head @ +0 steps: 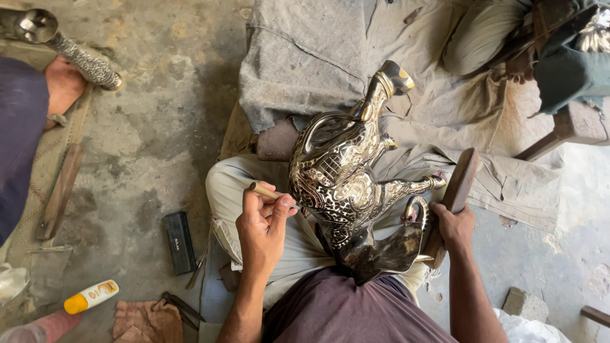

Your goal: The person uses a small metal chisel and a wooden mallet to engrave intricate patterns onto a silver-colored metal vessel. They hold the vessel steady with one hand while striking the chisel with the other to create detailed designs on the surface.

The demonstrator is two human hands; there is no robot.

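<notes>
- the ornate silver jug (346, 184) is lying tilted across the person's lap, spout pointing up toward 1 o'clock
- the left hand (264, 225) is sitting at the jug's 9 o'clock, fingers (279, 202) pinching a thin wooden-handled tool (270, 192) whose tip is touching the engraved side
- the right hand (452, 223) is at the jug's 3 o'clock, fingers wrapping round a wooden mallet (454, 194) just beside the handle
- a black case (180, 242) is lying on the floor at 8 o'clock, with a white and orange tube (91, 296) further out
- a grey cloth (318, 57) is spreading out at 12 o'clock
</notes>
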